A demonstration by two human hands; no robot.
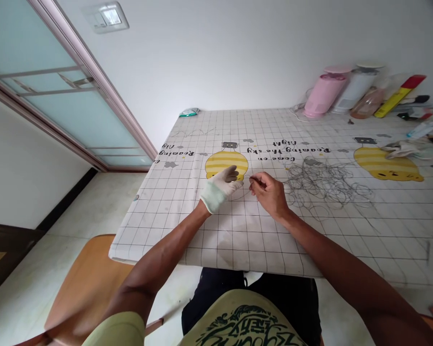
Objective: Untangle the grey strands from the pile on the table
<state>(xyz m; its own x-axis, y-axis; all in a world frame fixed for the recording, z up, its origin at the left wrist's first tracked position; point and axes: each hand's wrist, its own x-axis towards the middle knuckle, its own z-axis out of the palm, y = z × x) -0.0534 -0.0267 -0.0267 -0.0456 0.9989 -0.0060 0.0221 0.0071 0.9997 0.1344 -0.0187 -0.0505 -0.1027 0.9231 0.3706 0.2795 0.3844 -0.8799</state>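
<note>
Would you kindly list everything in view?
Tangled thin strands: one heap, grey, centre right
Gridded tablecloth: one, white, centre
Upright cylinders: two, pink and white, back right
Long box: one, yellow and red, back right
Small items: several, mixed, back right
Crumpled fabric: one, whitish, right
Small packet: one, green and white, back left
Wall switch: one, white, upper left
Frosted door: one, bluish, left
Wooden chair: one, brown, lower left
Left hand: one, pale glove, centre
Right hand: one, bare, centre

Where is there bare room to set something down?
Bare cloth shows left of the gloved left hand, toward the cloth's left edge, and along the front edge between the forearms. Another patch lies along the wall, between the green packet and the pink cylinder. Right of the right hand it's crowded: wire tangle, then a bottle behind.
</note>
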